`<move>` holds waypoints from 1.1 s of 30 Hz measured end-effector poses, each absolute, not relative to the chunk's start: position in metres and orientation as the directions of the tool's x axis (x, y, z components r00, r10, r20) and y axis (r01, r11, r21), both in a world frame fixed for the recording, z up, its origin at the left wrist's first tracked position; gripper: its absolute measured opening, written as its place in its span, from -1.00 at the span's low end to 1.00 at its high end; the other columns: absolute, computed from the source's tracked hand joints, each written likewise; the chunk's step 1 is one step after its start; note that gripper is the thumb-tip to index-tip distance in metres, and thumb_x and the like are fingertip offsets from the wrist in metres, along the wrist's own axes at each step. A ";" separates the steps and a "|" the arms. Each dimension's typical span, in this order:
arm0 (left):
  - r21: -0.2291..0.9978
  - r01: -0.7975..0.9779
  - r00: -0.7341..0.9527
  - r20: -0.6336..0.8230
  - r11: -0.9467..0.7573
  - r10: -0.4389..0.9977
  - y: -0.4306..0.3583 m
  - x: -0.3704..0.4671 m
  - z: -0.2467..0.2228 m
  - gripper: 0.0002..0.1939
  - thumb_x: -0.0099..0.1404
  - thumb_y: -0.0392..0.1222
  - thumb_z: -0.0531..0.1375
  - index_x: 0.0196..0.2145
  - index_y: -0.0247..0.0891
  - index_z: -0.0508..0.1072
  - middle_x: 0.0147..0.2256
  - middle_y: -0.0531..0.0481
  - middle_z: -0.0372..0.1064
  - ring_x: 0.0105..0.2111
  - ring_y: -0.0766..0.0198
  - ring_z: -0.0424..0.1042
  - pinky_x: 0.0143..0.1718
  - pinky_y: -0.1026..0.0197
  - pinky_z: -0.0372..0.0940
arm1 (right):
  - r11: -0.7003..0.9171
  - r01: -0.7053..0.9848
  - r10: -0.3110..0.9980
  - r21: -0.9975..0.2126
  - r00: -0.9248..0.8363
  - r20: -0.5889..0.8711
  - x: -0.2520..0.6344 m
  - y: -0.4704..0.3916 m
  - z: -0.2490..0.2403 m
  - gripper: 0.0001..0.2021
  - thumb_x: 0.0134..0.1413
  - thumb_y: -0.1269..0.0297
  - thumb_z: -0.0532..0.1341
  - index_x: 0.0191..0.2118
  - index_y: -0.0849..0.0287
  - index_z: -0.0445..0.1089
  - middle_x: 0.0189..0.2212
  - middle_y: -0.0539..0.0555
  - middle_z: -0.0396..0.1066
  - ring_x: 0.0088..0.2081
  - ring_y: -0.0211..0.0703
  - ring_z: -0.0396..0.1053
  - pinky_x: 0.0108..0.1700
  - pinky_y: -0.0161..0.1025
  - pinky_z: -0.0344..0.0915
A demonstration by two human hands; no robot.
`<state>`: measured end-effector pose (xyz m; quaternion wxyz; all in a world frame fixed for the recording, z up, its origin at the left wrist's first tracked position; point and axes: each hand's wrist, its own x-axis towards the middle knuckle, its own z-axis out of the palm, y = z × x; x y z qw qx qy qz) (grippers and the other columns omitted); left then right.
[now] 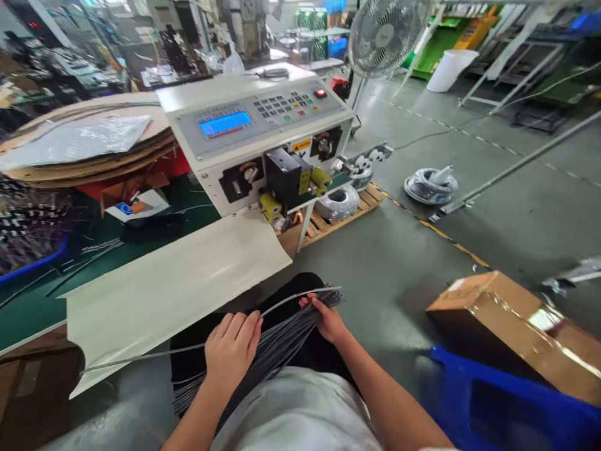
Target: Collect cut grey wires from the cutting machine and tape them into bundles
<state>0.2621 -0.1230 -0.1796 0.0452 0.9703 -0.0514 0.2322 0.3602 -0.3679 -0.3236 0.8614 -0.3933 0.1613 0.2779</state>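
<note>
A bundle of thin grey cut cables (282,341) lies across my lap. One light grey cable (286,303) is raised above the rest, its left end reaching out over the cream sheet. My left hand (233,343) is closed round this cable near its middle. Close to the cable's right end, my right hand (326,315) pinches it between thumb and fingers, right beside the bundle's ends. Whether the right hand also grips part of the bundle is hidden.
Ahead stands a wire cutting machine (263,119) with a lit blue display. A cream sheet (178,282) slopes below it over a green table. To the right are a cardboard box (511,326), a blue plastic stool or bin (507,401) and a wrapped cable coil (429,186) on the floor.
</note>
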 end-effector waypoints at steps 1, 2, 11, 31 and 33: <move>0.078 -0.106 0.917 0.394 -0.991 -0.067 -0.132 0.258 -0.191 -0.81 0.33 -0.15 0.19 -0.11 -0.13 0.49 -0.39 0.04 0.45 -0.34 0.25 0.39 -0.30 0.19 0.20 | 0.540 -0.602 0.347 -0.588 0.796 -0.496 0.360 -0.367 -0.324 -0.68 -0.07 0.16 0.44 -0.17 0.12 0.50 -0.25 0.08 0.59 -0.14 -0.08 0.52 0.12 -0.03 0.31; 0.094 -0.086 0.945 0.322 -0.992 -0.052 -0.141 0.255 -0.203 -0.81 0.36 -0.13 0.15 -0.11 -0.13 0.49 -0.39 0.03 0.45 -0.33 0.25 0.40 -0.33 0.19 0.19 | 0.540 -0.600 0.342 -0.590 0.798 -0.497 0.360 -0.367 -0.324 -0.67 -0.08 0.16 0.44 -0.16 0.12 0.50 -0.25 0.09 0.59 -0.14 -0.07 0.53 0.12 -0.03 0.31; 0.399 0.050 0.999 -0.027 -0.915 0.043 -0.173 0.255 -0.264 -0.64 0.46 -0.06 -0.05 -0.04 -0.13 0.49 -0.29 -0.02 0.49 -0.24 0.26 0.42 -0.26 0.23 0.24 | 0.542 -0.553 0.284 -0.633 0.830 -0.481 0.358 -0.366 -0.326 -0.66 -0.07 0.18 0.43 -0.15 0.16 0.51 -0.28 0.10 0.59 -0.18 -0.04 0.53 0.07 0.01 0.35; 0.279 0.015 0.993 -0.114 -0.960 -0.018 -0.176 0.260 -0.266 -0.60 0.44 -0.02 -0.05 0.06 -0.08 0.46 -0.29 -0.04 0.49 -0.23 0.22 0.43 -0.30 0.22 0.19 | 0.564 -0.540 0.329 -0.625 0.841 -0.430 0.357 -0.364 -0.327 -0.74 -0.04 0.16 0.41 -0.24 0.14 0.47 -0.37 0.01 0.55 -0.18 -0.06 0.52 -0.02 -0.07 0.39; 0.233 0.025 0.996 -0.092 -0.972 0.003 -0.158 0.247 -0.261 -0.55 0.44 0.01 -0.06 0.14 -0.17 0.39 -0.22 -0.09 0.51 -0.17 0.16 0.44 -0.24 0.20 0.24 | 0.568 -0.528 0.331 -0.631 0.849 -0.413 0.355 -0.365 -0.325 -0.75 -0.02 0.15 0.40 -0.24 0.14 0.46 -0.38 0.02 0.54 -0.20 -0.07 0.52 -0.07 -0.09 0.41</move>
